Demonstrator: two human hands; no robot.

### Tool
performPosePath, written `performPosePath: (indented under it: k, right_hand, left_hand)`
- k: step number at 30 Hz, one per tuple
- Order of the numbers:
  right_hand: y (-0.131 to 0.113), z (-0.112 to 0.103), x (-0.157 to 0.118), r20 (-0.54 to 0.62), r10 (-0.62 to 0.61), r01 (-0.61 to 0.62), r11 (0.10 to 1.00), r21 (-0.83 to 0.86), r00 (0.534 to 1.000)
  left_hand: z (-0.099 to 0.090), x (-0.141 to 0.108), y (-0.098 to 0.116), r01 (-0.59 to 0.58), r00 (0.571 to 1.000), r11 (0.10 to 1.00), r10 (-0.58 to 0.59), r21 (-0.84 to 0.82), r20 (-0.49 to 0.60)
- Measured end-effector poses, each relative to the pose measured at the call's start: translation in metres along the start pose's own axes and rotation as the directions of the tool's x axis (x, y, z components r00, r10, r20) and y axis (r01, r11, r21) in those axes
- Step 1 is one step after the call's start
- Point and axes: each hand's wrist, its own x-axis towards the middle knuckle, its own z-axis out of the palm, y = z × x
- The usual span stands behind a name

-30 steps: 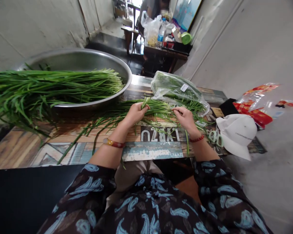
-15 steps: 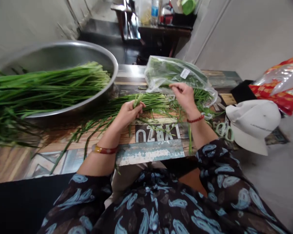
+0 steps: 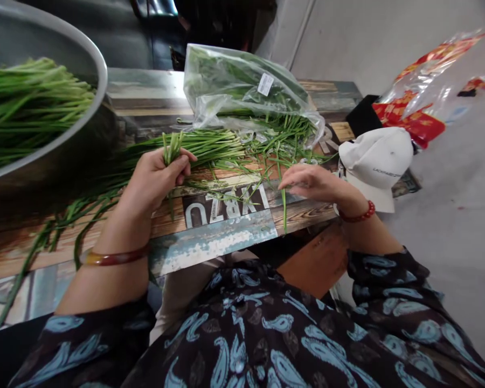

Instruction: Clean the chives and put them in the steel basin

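My left hand (image 3: 157, 175) is closed round a small bunch of garlic chives (image 3: 172, 148), their pale stem ends sticking up above the fingers. Nearer the table's front edge, my right hand (image 3: 309, 183) has its fingers stretched out, the tips at a single green strand (image 3: 284, 207) lying on the table; whether they touch it I cannot tell. Between and beyond the hands lies a loose pile of garlic chives (image 3: 214, 145), stems pointing right. Behind it rests a clear plastic bag (image 3: 242, 81) with more greens inside and a white label.
A large metal bowl (image 3: 99, 70) full of garlic chives stands at the left. To the right are a white cap (image 3: 378, 156), a black box (image 3: 359, 114) and a red-and-clear plastic package (image 3: 412, 116). The patterned wooden table (image 3: 214, 245) ends just before my body.
My right hand has moved from the plastic bag back toward the table's front edge, its fingers straightening. The left hand still grips its bunch. The view has shifted right and down.
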Motion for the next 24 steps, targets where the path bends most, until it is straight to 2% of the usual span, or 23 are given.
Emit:
performPosePath:
  k: [2, 4, 10, 14, 16, 17, 19, 21, 23, 24]
  right_hand:
    - [0.0, 0.01, -0.014, 0.088, 0.004, 0.003, 0.996, -0.089, 0.996]
    - [-0.004, 0.019, -0.019, 0.081, 0.05, -0.034, 0.981, -0.192, 0.995]
    - [-0.009, 0.029, -0.008, -0.157, 0.133, -0.183, 0.911, -0.37, 0.979]
    - [-0.005, 0.015, 0.006, -0.357, 0.15, -0.321, 0.813, -0.486, 0.922]
    - [-0.008, 0.01, 0.017, -0.436, 0.123, -0.35, 0.799, -0.489, 0.891]
    - [-0.013, 0.012, 0.023, -0.455, 0.102, -0.333, 0.82, -0.465, 0.885]
    - [-0.031, 0.025, 0.035, -0.437, 0.046, -0.221, 0.907, -0.358, 0.898]
    - [-0.058, 0.053, 0.045, -0.247, -0.071, 0.029, 0.985, -0.171, 0.966]
    - [-0.086, 0.091, 0.051, -0.034, -0.186, 0.184, 0.982, -0.051, 0.982]
    - [-0.096, 0.11, 0.053, 0.025, -0.227, 0.228, 0.973, -0.032, 0.974]
  left_hand:
    - [0.001, 0.0, 0.001, 0.005, 1.0, 1.0, -0.005, -0.006, -0.004]
    - [0.001, 0.0, 0.002, 0.004, 1.0, 1.0, -0.004, -0.011, -0.008]
    - [-0.003, 0.001, -0.001, -0.021, 1.0, 0.999, 0.021, -0.04, -0.006]
    - [-0.004, -0.001, 0.001, -0.04, 0.999, 0.997, 0.039, -0.059, -0.015]
    - [-0.004, -0.003, 0.003, -0.04, 0.999, 0.997, 0.039, -0.071, -0.019]
    - [-0.003, -0.004, 0.004, -0.039, 0.999, 0.996, 0.038, -0.082, -0.02]
    - [-0.003, -0.005, 0.004, -0.044, 0.999, 0.994, 0.042, -0.102, -0.022]
    - [-0.002, -0.005, 0.003, -0.056, 0.998, 0.992, 0.053, -0.113, -0.029]
    - [-0.003, -0.004, 0.002, -0.068, 0.997, 0.991, 0.065, -0.116, -0.033]
    - [-0.003, -0.004, 0.001, -0.073, 0.997, 0.99, 0.069, -0.118, -0.034]
